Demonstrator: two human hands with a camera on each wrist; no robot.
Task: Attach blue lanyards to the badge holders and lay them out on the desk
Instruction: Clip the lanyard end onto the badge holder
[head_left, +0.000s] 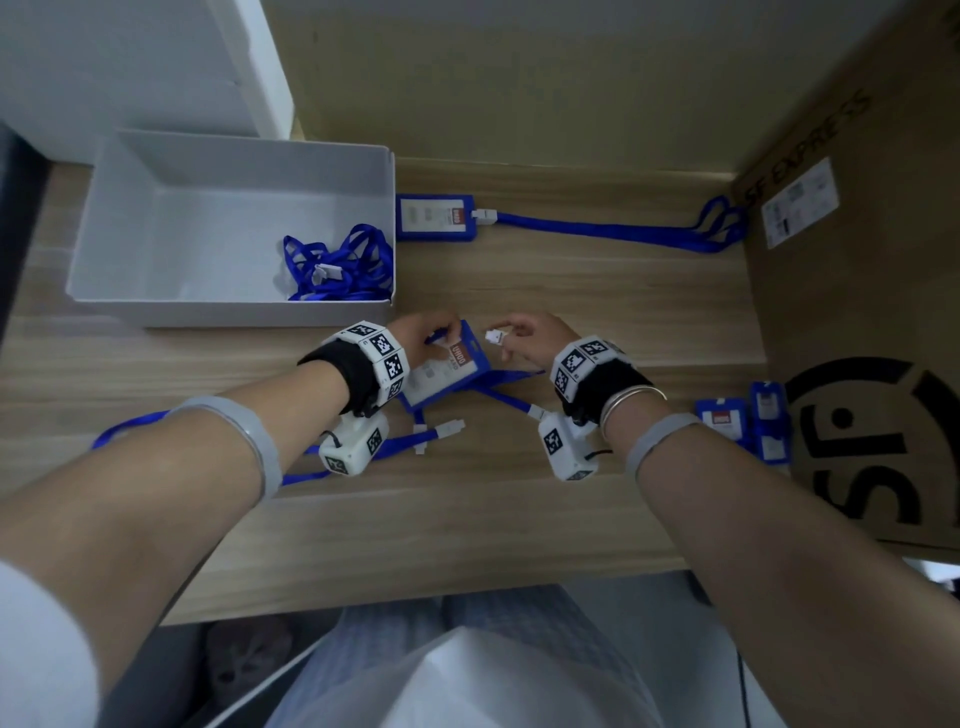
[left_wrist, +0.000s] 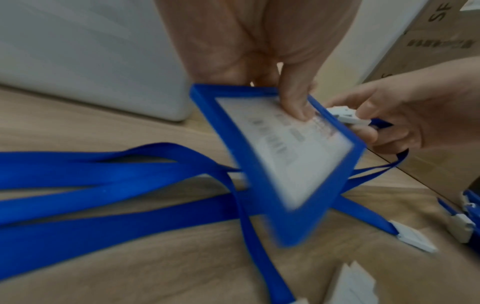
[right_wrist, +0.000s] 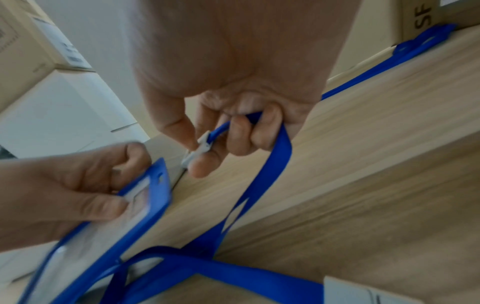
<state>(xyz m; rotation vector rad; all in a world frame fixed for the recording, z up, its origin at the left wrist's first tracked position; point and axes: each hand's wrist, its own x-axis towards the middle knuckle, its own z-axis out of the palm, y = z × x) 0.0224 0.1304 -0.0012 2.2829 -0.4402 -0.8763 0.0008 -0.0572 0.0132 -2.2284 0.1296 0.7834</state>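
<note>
The left hand (head_left: 423, 338) grips a blue badge holder (head_left: 447, 371) by its upper end, tilted above the worktop (head_left: 597, 301); the right hand (head_left: 530, 340) pinches the white clip (head_left: 493, 336) of a blue lanyard (right_wrist: 262, 179), just beside the holder's slotted edge, apart from it. Loose lanyards (left_wrist: 91, 185) lie beneath; one finished badge (head_left: 435, 217) lies beside the white tray (head_left: 234, 156); spare holders (head_left: 748, 421) rest near the cardboard box (head_left: 857, 312).

Five badge holders (head_left: 439, 369), several lanyards (head_left: 597, 227)
</note>
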